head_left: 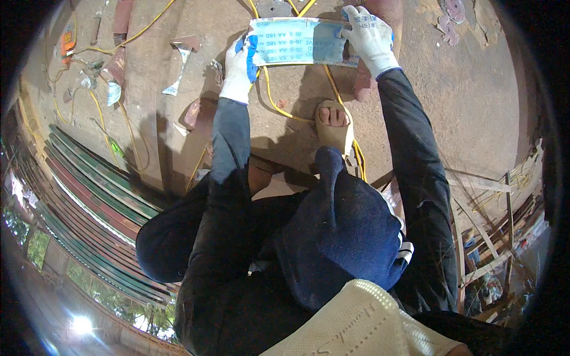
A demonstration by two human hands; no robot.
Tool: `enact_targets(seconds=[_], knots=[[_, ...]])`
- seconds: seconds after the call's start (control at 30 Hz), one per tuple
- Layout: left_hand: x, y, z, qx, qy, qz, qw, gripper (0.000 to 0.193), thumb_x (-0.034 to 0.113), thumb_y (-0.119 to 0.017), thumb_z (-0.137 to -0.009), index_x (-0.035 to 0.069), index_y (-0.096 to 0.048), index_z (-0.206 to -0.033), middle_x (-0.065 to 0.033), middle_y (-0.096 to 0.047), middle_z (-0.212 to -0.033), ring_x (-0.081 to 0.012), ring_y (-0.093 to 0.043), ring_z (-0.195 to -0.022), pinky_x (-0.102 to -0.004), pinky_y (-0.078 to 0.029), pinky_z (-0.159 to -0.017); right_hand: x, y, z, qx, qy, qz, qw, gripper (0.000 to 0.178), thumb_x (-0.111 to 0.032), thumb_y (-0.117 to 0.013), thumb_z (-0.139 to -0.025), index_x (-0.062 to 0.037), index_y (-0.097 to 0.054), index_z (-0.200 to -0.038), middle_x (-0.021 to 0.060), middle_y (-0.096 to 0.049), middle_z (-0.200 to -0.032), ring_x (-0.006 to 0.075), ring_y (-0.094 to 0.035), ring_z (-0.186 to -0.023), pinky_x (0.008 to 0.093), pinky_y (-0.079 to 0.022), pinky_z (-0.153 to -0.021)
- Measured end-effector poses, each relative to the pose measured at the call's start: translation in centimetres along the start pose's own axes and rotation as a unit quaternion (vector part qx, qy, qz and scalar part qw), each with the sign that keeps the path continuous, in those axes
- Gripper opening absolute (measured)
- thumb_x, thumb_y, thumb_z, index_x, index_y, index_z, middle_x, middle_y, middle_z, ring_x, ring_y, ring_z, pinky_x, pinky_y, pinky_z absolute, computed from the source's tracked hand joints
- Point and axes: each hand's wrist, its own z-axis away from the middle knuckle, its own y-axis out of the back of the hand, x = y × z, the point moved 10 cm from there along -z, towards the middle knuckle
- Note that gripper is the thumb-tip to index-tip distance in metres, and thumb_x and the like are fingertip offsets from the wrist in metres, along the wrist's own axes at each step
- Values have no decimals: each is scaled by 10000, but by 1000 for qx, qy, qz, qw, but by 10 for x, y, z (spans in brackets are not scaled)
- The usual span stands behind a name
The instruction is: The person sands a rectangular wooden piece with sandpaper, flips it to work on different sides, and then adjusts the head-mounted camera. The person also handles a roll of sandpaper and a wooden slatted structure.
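Note:
A strip of sandpaper (pixel 300 41) with a printed, light-blue backing stretches between my two hands above the floor, its backing side facing up. My left hand (pixel 239 68), in a white glove with blue on it, is closed on the strip's left end. At the other end, my right hand (pixel 369 40), in a matching glove, grips the edge near the upper right corner. Parts of the fingers on both hands are hidden by the strip or the gloves. Long dark sleeves cover both my forearms.
Yellow cords (pixel 268 89) run over the floor, one toward an orange box (pixel 68 43) at far left. Torn sandpaper scraps (pixel 180 66) lie to the left. My sandalled foot (pixel 334 124) is below the strip. Long green and red slats (pixel 95 199) lie at left; a frame (pixel 484 237) stands right.

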Motion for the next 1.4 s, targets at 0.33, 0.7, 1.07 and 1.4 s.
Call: enact_targets(seconds=[0.33,0.7,1.07,1.4], knots=[[-29,21,-30,-71,84,101,989,365,257,-531,-918,59,-498,-1223,-87,-586,-1161,-221,-604,-981,-357,-519,-813,13,-13,-9,-47,41,40,997,431,-302,-653,-761,-179,-538,-1158,67,-608,-1047,274,-616,-929,399,-498,-764],[53,-5,1,131,-132,-535,824,352,212,-493,-900,69,-515,-1221,-127,-631,-1046,-293,-624,-896,-384,-486,-803,3,-4,-10,-21,56,-7,998,199,-198,-490,-803,-98,-640,-889,120,-615,-766,265,-620,-730,414,-485,-647],[37,-226,-13,-177,-297,-699,626,237,220,-503,-821,145,-633,-1005,-102,-638,-983,-280,-614,-938,-425,-481,-788,11,-13,5,55,41,39,997,238,-225,-577,-806,-181,-617,-1036,35,-633,-979,233,-635,-861,362,-511,-708],[8,-200,-36,-212,-130,-688,681,308,456,-569,-783,277,-677,-1010,-43,-668,-1003,-257,-620,-958,-414,-468,-832,37,29,61,77,-116,-36,990,338,-256,-672,-745,-120,-558,-1032,61,-555,-1087,291,-575,-964,417,-458,-805]])
